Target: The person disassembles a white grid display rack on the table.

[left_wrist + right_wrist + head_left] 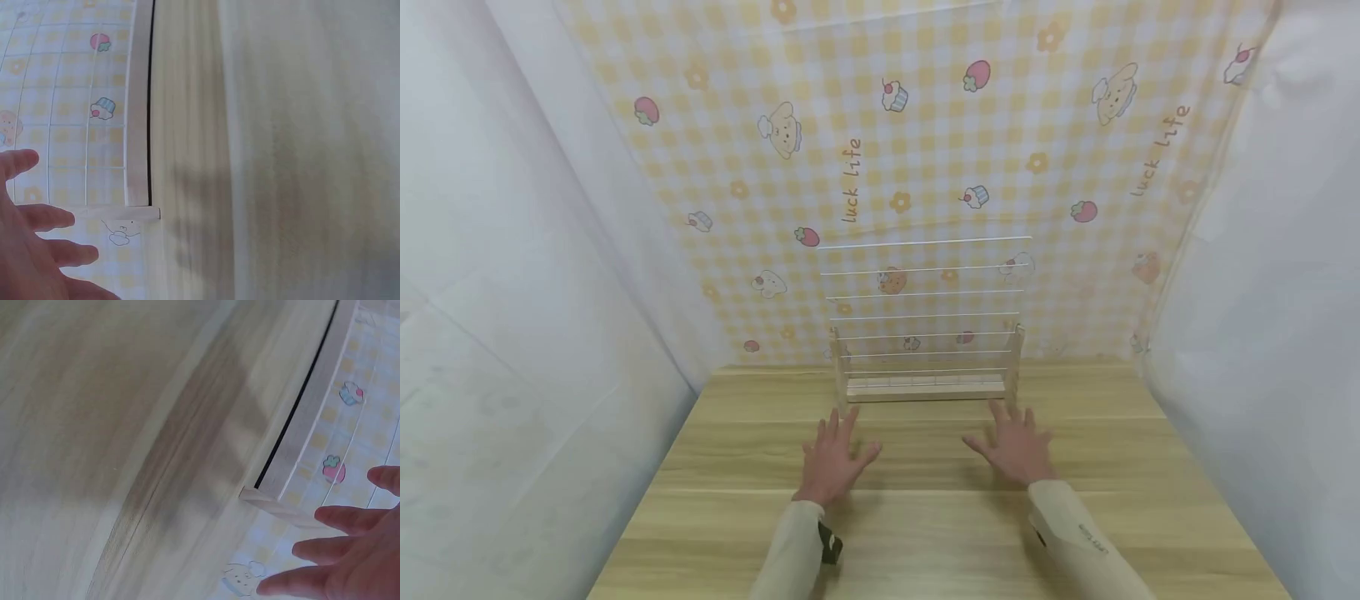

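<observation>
A rack with a pale wooden frame point(925, 395) and several thin white wires stands at the back of the table. In front of its left end, my left hand point(833, 460) is held palm down with the fingers spread. My right hand point(1019, 448) mirrors it before the right end, fingers apart and holding nothing. The left wrist view has the straight fingers of the left hand point(44, 244) near a corner of the wooden frame point(139, 125). Likewise, the right wrist view places the right hand point(356, 550) beside the other corner of the frame point(306, 419).
Under both hands lies a wood-grain table point(925, 533). Behind the rack hangs a yellow checked cloth point(925, 158) with cartoon prints. White sheets flank the table at the left point(512, 292) and right point(1270, 275).
</observation>
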Demonstrator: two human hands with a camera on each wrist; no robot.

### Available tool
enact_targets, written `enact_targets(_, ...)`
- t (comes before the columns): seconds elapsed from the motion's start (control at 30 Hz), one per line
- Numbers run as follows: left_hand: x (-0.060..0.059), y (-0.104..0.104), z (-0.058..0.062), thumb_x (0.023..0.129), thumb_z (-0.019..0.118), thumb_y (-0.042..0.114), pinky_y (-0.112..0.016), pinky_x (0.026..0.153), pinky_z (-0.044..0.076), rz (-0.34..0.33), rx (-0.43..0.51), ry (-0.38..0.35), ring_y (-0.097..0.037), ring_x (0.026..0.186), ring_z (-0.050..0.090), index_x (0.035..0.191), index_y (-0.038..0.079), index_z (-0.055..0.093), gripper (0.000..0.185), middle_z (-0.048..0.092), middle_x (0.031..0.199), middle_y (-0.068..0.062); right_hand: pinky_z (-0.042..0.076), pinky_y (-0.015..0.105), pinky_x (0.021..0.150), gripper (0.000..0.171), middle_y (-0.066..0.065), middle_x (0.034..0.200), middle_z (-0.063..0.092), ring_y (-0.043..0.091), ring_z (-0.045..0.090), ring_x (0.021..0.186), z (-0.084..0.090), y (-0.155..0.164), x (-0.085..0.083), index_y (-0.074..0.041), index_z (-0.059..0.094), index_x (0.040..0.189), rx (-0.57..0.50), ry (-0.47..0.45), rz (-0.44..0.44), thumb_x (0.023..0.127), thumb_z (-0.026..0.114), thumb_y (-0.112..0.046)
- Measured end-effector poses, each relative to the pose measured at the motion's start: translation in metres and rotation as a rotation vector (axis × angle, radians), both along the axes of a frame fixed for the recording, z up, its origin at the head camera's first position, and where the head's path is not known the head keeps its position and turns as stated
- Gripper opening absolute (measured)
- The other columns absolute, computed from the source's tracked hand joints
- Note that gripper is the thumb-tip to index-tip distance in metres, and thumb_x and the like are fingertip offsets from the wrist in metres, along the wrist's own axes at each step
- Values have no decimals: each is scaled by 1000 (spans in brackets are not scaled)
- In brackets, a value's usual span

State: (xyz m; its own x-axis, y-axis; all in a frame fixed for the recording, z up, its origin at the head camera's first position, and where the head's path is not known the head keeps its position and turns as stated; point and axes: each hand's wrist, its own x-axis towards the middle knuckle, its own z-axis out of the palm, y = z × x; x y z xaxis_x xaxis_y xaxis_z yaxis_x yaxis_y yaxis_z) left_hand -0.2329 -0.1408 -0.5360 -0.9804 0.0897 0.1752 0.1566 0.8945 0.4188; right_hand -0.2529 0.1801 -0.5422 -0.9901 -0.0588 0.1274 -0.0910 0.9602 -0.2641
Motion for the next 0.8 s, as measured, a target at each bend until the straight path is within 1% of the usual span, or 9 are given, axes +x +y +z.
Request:
enact_targets(0.1,-5,-3,2,82,40,72,-76,93,27,0,66,-21,-45,135,29,146,32,20,79,25,152,-18,20,83,86,89,26,144,34,54,28,130,2,7,-5,-12,24,145,-114,-24,-3,82,40,-73)
enact_targets(0.17,-9,-5,4,82,41,72,-72,94,31,-3,134,-28,-42,135,33,146,30,21,79,28,151,-16,21,82,88,86,26,144,34,51,30,130,3,11,-7,-9,21,145,-164,-27,2,85,41,-68)
enact_targets(0.23,-14,-8,5,83,44,69,-67,94,36,-2,223,-29,-38,132,38,145,28,26,77,35,148,-13,26,79,89,84,27,143,34,50,34,128,5,14,-9,-8,17,146,-209,-22,16,87,45,-61)
enact_targets(0.37,-27,-17,6,84,50,64,-56,105,35,2,412,-31,-33,133,39,142,21,33,74,41,145,-6,35,69,94,82,31,140,35,50,38,125,8,22,-13,-4,14,146,-290,-30,52,90,51,-50)
enact_targets(0.47,-37,-25,8,84,52,61,-55,107,34,8,543,-75,-37,133,38,142,19,32,75,37,147,-11,32,64,101,81,31,141,34,49,37,127,6,29,-18,0,14,146,-367,-46,77,90,53,-44)
enact_targets(0.6,-47,-34,15,87,55,51,-53,96,45,8,657,-103,-42,122,49,141,18,35,66,45,140,-18,28,63,104,77,31,141,34,49,34,129,8,40,-24,5,18,143,-420,-72,88,92,52,-41)
enact_targets(0.67,-53,-36,18,90,57,41,-48,90,51,15,681,-81,-38,112,57,136,16,41,55,52,132,-17,29,62,104,76,32,141,34,50,33,128,13,45,-27,8,20,141,-409,-83,86,92,50,-42)
enact_targets(0.73,-59,-38,21,91,57,31,-41,82,54,28,703,-65,-33,104,62,131,11,48,45,59,124,-16,33,62,102,74,34,142,31,51,34,127,21,50,-30,7,20,141,-419,-122,72,94,47,-42)
enact_targets(0.8,-67,-39,24,92,55,25,-35,76,55,45,731,-65,-28,98,64,126,8,52,38,62,118,-16,39,59,99,70,34,142,31,50,39,125,30,55,-33,7,22,141,-438,-151,67,95,46,-41)
